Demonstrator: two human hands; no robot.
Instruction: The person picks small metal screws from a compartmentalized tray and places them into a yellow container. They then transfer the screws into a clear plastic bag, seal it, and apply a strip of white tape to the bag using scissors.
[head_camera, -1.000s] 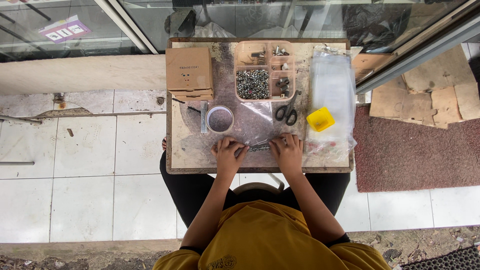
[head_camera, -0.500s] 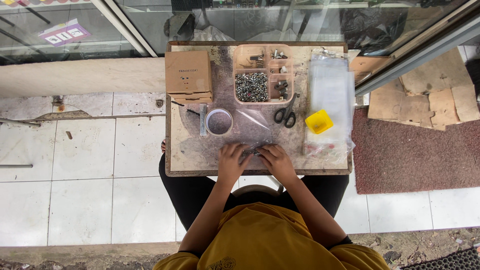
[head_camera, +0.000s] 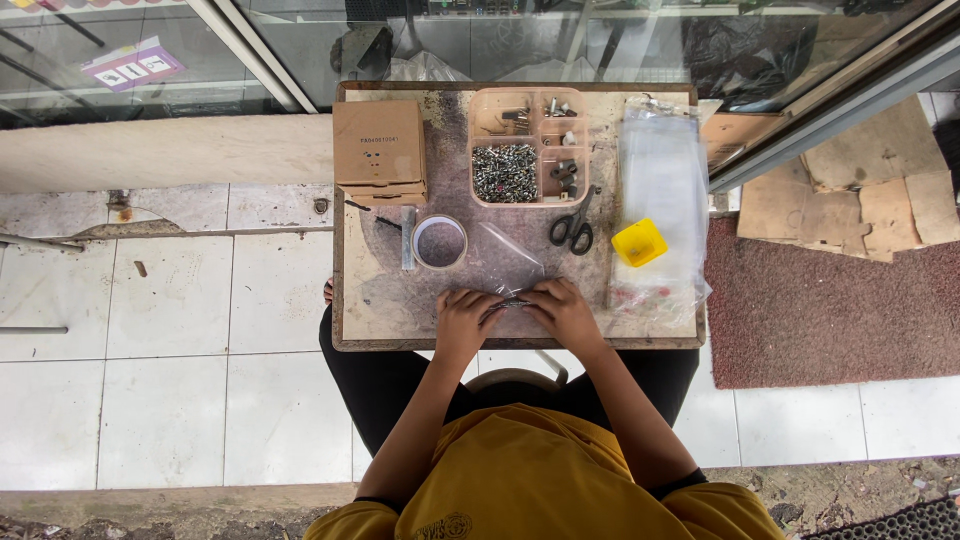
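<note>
I sit at a small worn table (head_camera: 370, 300) and look straight down. My left hand (head_camera: 463, 318) and my right hand (head_camera: 562, 310) lie close together at the table's near edge. Both pinch a small clear plastic bag (head_camera: 512, 298) with small metal parts in it. Past them lies another clear bag (head_camera: 510, 250), flat on the table. A pink compartment tray (head_camera: 487, 112) holding screws and small metal pieces stands further back.
A cardboard box (head_camera: 378, 150) sits back left, a round tub (head_camera: 440, 242) with a grey strip beside it, black scissors (head_camera: 572, 230), a yellow scoop (head_camera: 639, 243) on a pile of clear bags (head_camera: 660, 170). White tiles left, red mat (head_camera: 830, 310) right.
My hands have drawn together toward the middle of the near edge. My right hand moved left and now meets my left over the small bag.
</note>
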